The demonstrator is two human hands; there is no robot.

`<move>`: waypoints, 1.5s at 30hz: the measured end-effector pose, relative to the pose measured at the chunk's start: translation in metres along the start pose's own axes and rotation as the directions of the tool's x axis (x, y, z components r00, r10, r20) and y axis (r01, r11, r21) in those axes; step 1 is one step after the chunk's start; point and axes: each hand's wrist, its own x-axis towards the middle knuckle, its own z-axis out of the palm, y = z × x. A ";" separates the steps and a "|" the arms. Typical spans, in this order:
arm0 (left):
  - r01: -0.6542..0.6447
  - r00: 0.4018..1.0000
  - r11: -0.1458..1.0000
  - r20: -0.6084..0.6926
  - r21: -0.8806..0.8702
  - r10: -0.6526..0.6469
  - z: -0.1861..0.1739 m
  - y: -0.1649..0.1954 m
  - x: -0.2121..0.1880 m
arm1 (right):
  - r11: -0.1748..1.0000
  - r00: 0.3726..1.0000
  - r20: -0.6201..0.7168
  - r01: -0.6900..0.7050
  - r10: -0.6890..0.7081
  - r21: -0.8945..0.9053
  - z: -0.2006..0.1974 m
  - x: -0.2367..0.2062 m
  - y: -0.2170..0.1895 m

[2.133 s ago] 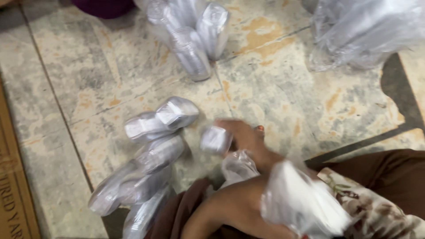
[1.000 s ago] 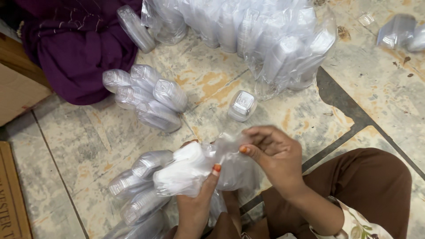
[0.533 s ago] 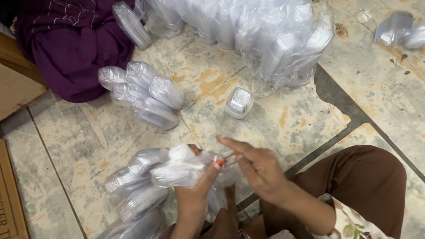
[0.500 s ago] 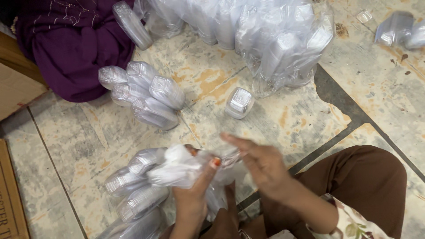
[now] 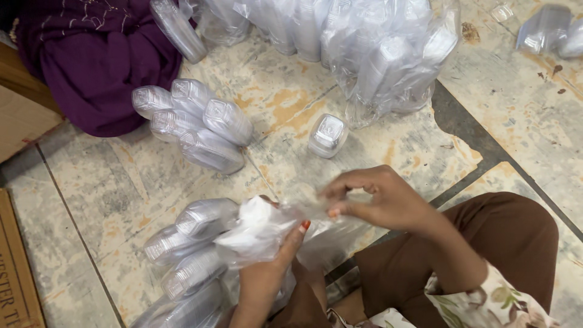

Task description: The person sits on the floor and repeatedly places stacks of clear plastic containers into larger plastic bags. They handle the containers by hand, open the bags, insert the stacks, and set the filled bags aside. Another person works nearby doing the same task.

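My left hand (image 5: 267,273) grips a crumpled clear plastic bag (image 5: 258,231) low in the middle of the view. My right hand (image 5: 382,197) pinches the same bag's open end, pulling the film out to the right. Stacks of clear plastic cups (image 5: 185,255) wrapped in film lie on the floor just left of my left hand. A short stack of cups (image 5: 328,135) stands alone on the tiles above my hands.
More wrapped cup stacks (image 5: 194,124) lie farther left, beside a purple cloth (image 5: 91,58). A big bag of cup stacks (image 5: 364,48) fills the top. A cardboard box edge (image 5: 15,273) runs along the left. My brown-clad leg (image 5: 498,249) is at right.
The view has swung from the floor back over my hands. My left hand still holds the bag; my right hand has moved up to pinch and stretch its open end.
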 end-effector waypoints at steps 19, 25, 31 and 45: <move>0.259 0.964 0.586 0.168 -0.768 -0.206 0.040 -0.028 0.017 | 0.935 0.945 -0.192 -0.300 0.264 -0.192 0.096 -0.009 0.075; 0.368 0.923 0.402 0.380 -0.838 -0.053 0.022 -0.058 0.005 | 0.780 0.897 -0.215 -0.194 0.387 0.595 0.056 0.001 0.089; 0.390 0.845 0.353 0.483 -0.851 0.230 0.007 -0.038 0.023 | 0.078 0.916 -0.248 0.236 0.316 0.969 -0.016 -0.013 0.094; -0.507 0.860 0.824 0.211 0.252 0.465 0.070 -0.043 0.111 | 0.976 0.815 -0.549 -0.082 0.183 0.203 -0.045 0.061 0.163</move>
